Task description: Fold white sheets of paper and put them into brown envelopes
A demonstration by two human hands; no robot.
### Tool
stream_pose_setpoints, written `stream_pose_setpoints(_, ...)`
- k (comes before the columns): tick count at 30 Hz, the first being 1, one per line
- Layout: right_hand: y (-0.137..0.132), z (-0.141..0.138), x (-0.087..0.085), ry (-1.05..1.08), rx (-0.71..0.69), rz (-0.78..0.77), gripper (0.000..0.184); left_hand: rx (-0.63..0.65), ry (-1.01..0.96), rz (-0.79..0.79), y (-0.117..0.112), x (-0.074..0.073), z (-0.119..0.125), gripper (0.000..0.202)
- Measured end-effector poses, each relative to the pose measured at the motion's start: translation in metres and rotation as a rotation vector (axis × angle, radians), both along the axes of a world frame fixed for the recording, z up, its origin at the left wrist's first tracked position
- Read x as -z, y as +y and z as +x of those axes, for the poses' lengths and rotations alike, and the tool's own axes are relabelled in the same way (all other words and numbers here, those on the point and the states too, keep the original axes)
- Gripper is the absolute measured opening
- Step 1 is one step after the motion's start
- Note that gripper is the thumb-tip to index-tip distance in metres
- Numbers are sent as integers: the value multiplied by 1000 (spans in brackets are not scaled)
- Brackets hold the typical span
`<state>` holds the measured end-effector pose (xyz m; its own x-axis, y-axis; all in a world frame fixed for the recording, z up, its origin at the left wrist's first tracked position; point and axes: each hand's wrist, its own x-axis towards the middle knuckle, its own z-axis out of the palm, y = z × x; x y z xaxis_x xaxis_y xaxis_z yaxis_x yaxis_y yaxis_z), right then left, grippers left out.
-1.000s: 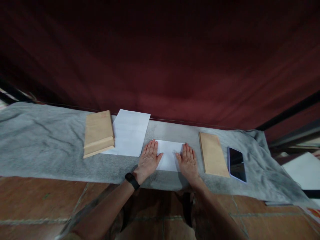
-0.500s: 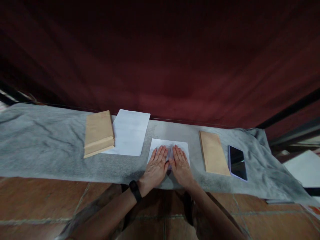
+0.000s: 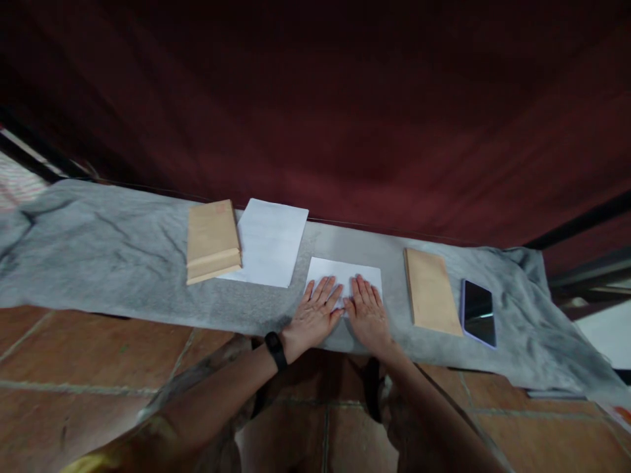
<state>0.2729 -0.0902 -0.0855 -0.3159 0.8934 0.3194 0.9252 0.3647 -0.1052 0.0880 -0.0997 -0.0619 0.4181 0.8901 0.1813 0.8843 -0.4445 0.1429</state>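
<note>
A folded white sheet of paper (image 3: pixel 344 272) lies on a grey cloth (image 3: pixel 108 256) spread over a tiled floor. My left hand (image 3: pixel 315 316) and my right hand (image 3: pixel 367 314) both rest flat on the near half of the sheet, fingers stretched out, thumbs nearly touching at its middle. A black band is on my left wrist. A second, unfolded white sheet (image 3: pixel 270 242) lies to the left, partly under a stack of tan envelopes (image 3: pixel 211 240). Another tan envelope (image 3: pixel 432 290) lies just right of my right hand.
A dark phone (image 3: pixel 478 303) lies face up on the cloth to the right of the tan envelope. A dark red curtain (image 3: pixel 315 118) hangs behind the cloth. Brown floor tiles (image 3: pixel 98 355) run along the near side.
My hands slid from the sheet's outer edges to its middle and now lie side by side. The camera has shifted a little, so everything sits slightly further right.
</note>
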Motion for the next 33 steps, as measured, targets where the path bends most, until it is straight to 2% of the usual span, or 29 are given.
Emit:
stream_pose_setpoints(7, -3, 4, 3, -9, 63, 24, 60, 8, -13, -21, -2, 1, 2, 55)
stream_pose_setpoints(13, -5, 3, 0, -14, 107, -21, 61, 26, 4, -10, -4, -4, 2, 53)
stream_pose_setpoints(20, -9, 5, -3, 14, 170, -21, 60, 19, 16, 49, -6, -6, 0, 51)
stream_pose_setpoints(27, -17, 3, 3, 88, 244, 94, 58, -54, 61, 83, -13, -3, -3, 57)
stream_pose_setpoints(33, -19, -2, -6, 134, 299, 79, 54, -106, 88, 89, -16, -8, 2, 56)
